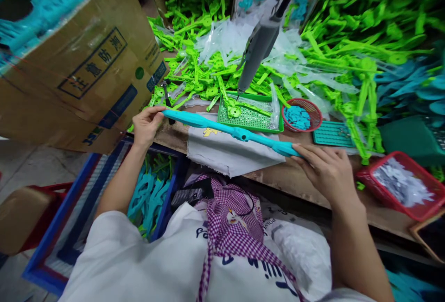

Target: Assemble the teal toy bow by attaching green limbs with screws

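A long turquoise plastic part (pixel 222 127) stretches across the front of the bench, with a round hole near its middle. My left hand (pixel 146 125) pinches one end between thumb and fingers. Around the other end, the fingers of my right hand (pixel 328 167) are closed. The part is held above a white cloth (pixel 236 153) lying at the bench edge. Just behind it sits a green perforated tray (pixel 250 123) with a lime-green part (pixel 234 109) and a clear plastic piece. A grey electric screwdriver (pixel 257 51) hangs tip-down above this tray.
Lime-green parts (pixel 205 72) and clear bags (pixel 222 37) are heaped behind. A carton (pixel 79 74) stands left, above a blue crate (pixel 34 265). At right are a red round basket (pixel 314 112), a teal tray (pixel 332 134) and a red bin (pixel 385 190) of white pieces.
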`<control>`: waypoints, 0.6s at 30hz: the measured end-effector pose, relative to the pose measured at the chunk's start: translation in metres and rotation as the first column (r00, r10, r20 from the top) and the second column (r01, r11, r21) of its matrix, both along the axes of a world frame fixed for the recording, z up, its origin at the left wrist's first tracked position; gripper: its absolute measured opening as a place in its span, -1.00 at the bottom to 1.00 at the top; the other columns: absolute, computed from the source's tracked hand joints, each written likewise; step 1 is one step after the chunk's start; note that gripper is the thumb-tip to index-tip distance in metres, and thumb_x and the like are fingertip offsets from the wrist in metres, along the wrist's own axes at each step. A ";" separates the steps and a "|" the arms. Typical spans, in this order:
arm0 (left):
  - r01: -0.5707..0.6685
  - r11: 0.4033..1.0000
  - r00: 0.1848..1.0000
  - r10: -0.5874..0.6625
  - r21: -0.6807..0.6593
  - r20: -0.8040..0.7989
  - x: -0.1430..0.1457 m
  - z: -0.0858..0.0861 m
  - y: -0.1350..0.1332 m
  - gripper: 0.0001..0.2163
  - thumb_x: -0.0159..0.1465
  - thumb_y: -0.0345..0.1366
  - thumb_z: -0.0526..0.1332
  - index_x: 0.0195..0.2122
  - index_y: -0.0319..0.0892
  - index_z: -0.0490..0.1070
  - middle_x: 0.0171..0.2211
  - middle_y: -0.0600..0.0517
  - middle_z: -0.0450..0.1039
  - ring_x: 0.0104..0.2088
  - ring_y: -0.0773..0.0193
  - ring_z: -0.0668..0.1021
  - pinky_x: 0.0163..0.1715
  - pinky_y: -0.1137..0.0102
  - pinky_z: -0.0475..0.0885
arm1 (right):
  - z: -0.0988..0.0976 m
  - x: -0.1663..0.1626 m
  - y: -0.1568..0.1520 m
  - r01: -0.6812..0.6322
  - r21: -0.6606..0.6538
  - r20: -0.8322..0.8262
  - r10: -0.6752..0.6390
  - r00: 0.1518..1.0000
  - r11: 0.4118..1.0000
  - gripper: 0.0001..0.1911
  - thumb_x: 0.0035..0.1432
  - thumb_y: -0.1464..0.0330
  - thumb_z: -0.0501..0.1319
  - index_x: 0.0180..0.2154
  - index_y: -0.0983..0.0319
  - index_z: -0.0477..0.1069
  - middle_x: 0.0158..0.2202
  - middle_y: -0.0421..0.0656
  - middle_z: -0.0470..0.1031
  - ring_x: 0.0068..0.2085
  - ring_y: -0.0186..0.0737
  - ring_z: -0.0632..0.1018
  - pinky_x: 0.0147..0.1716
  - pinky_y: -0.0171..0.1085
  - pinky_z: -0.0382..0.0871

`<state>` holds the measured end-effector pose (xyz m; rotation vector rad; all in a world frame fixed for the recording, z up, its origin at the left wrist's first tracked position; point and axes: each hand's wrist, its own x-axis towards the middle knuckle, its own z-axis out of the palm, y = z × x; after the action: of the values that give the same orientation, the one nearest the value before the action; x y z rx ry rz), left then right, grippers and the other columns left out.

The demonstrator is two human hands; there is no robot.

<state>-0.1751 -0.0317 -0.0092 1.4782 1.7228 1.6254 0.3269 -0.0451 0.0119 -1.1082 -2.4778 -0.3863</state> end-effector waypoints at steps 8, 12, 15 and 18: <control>-0.124 0.975 0.989 0.137 -0.186 0.060 0.021 -0.038 -0.072 -0.73 0.13 -0.12 0.37 -0.21 -0.15 0.57 -0.22 -0.02 0.61 -0.19 0.17 0.65 -0.07 0.28 0.57 | -0.084 -0.009 -0.060 0.167 0.034 -0.118 -0.162 0.980 0.985 -0.60 0.28 0.29 0.27 0.14 0.14 0.47 -0.06 -0.04 0.66 -0.22 -0.16 0.55 -0.16 -0.18 0.19; -0.165 0.945 0.986 0.164 -0.283 -0.027 0.034 -0.062 -0.088 -0.74 0.15 -0.15 0.32 -0.21 -0.19 0.56 -0.25 -0.04 0.60 -0.22 0.16 0.62 -0.07 0.23 0.55 | -0.127 -0.021 -0.084 0.318 -0.041 -0.148 -0.320 0.936 0.947 -0.61 0.28 0.27 0.26 0.13 0.13 0.48 -0.03 -0.01 0.64 -0.16 -0.11 0.55 -0.15 -0.16 0.24; -0.274 0.949 0.935 0.227 -0.153 -0.271 0.052 -0.062 -0.082 -0.78 0.20 -0.24 0.26 -0.17 -0.21 0.56 -0.18 -0.09 0.56 -0.09 0.11 0.58 0.05 0.18 0.47 | -0.140 -0.027 -0.089 0.395 -0.095 -0.220 -0.406 0.887 0.914 -0.59 0.29 0.25 0.23 0.15 0.14 0.46 0.02 0.03 0.61 -0.13 -0.06 0.53 -0.14 -0.14 0.28; -0.310 0.951 0.875 0.288 0.007 -0.389 0.078 -0.045 -0.060 -0.79 0.26 -0.31 0.23 -0.10 -0.20 0.54 -0.11 -0.11 0.50 -0.01 0.11 0.53 0.09 0.21 0.43 | -0.144 -0.028 -0.088 0.383 -0.138 -0.295 -0.407 0.865 0.914 -0.59 0.30 0.25 0.21 0.16 0.16 0.45 0.03 0.03 0.59 -0.10 -0.05 0.53 -0.08 -0.12 0.31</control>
<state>-0.0970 -0.0921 -0.0543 1.6554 2.2950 1.4767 0.2988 -0.1334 -0.1325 -1.5812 -1.9913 -0.2055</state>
